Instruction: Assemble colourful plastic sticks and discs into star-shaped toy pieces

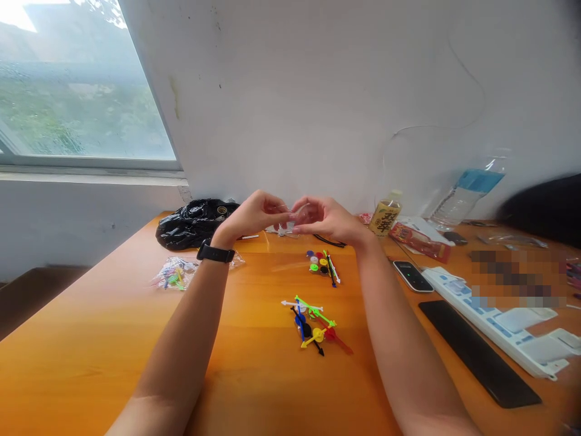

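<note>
My left hand (256, 217), with a black watch on its wrist, and my right hand (330, 219) meet over the far part of the table. Thumbs and fingers of both pinch a thin clear plastic bag (284, 229), partly hidden by the fingers. Nearer to me lies a cluster of plastic arrow spinners (313, 327) in white, green, blue, black, yellow and red. Behind them is a smaller group of coloured round pieces (319, 263) beside loose arrows (333, 267). Left of my left forearm rests a clear bag of coloured pieces (175, 274).
A black plastic bag (193, 223) lies by the wall at the back left. On the right are a yellow-labelled bottle (385, 213), a large water bottle (467, 191), a phone (413, 276), a white power strip (485, 318) and a flat black object (479, 354).
</note>
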A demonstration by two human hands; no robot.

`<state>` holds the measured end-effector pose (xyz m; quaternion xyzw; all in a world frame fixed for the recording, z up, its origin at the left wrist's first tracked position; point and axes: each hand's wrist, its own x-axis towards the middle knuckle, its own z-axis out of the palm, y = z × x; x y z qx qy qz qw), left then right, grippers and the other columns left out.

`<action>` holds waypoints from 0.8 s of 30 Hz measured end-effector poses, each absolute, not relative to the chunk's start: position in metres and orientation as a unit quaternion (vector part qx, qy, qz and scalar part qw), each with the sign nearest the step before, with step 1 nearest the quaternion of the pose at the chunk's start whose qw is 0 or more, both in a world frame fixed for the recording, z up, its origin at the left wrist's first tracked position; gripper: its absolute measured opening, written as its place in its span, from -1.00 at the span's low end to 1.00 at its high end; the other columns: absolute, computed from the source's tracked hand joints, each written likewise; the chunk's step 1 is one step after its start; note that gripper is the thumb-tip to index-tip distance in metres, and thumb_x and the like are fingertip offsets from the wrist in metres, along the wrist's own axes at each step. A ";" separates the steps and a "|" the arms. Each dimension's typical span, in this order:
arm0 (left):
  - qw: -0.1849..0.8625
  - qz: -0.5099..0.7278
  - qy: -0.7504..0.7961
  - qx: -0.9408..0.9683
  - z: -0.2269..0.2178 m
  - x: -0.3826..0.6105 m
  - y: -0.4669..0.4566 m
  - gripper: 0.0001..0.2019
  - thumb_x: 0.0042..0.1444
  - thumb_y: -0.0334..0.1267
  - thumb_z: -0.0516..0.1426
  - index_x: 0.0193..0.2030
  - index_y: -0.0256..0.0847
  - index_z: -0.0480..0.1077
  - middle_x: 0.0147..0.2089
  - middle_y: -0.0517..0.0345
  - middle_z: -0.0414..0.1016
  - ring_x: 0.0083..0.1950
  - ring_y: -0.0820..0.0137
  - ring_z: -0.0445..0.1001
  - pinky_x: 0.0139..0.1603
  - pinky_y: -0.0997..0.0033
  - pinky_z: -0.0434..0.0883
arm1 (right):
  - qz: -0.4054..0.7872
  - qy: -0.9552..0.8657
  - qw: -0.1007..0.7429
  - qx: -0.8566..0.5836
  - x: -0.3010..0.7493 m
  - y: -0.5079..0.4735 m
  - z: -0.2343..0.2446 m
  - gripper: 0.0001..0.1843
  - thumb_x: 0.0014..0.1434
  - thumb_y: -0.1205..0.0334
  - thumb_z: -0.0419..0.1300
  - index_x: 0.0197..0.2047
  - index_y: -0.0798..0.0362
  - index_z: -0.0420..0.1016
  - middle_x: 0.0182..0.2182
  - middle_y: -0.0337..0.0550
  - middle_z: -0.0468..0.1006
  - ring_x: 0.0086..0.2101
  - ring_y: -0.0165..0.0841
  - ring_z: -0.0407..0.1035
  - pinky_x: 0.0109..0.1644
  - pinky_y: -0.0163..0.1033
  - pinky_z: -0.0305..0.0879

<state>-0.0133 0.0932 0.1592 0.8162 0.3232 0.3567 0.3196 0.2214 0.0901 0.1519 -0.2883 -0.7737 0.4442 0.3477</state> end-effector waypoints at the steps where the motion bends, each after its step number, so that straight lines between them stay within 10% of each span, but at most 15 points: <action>1: 0.309 0.382 0.333 0.805 0.158 -0.015 0.096 -0.62 0.20 0.08 0.32 -0.36 -0.25 0.58 -0.47 0.09 0.59 -0.48 0.48 0.47 -0.45 0.49 0.37 | 0.451 -0.775 0.335 -0.288 0.223 0.093 0.149 -0.57 0.00 0.00 0.56 -0.11 -0.04 0.61 -0.27 -0.17 0.68 -0.23 -0.28 0.54 -0.10 -0.15 0.46; 9: 0.183 0.540 0.401 0.717 0.155 -0.037 0.112 -0.46 0.31 0.20 0.19 -0.50 -0.22 0.50 -0.73 0.24 0.26 -0.69 0.55 0.25 -0.61 0.49 0.17 | 0.420 -0.726 0.445 -0.314 0.232 0.101 0.146 -0.65 0.03 -0.05 0.54 -0.27 0.00 0.64 -0.34 -0.18 0.62 -0.28 -0.33 0.48 -0.12 -0.18 0.45; 24: 0.097 0.647 0.396 0.644 0.150 -0.033 0.121 -0.62 0.39 0.08 0.16 -0.33 -0.14 0.53 -0.70 0.27 0.31 -0.66 0.49 0.34 -0.58 0.43 0.21 | 0.469 -0.574 0.573 -0.349 0.230 0.101 0.156 -0.64 -0.14 0.03 0.63 -0.40 -0.03 0.61 -0.39 -0.28 0.60 -0.39 -0.44 0.44 -0.22 -0.26 0.46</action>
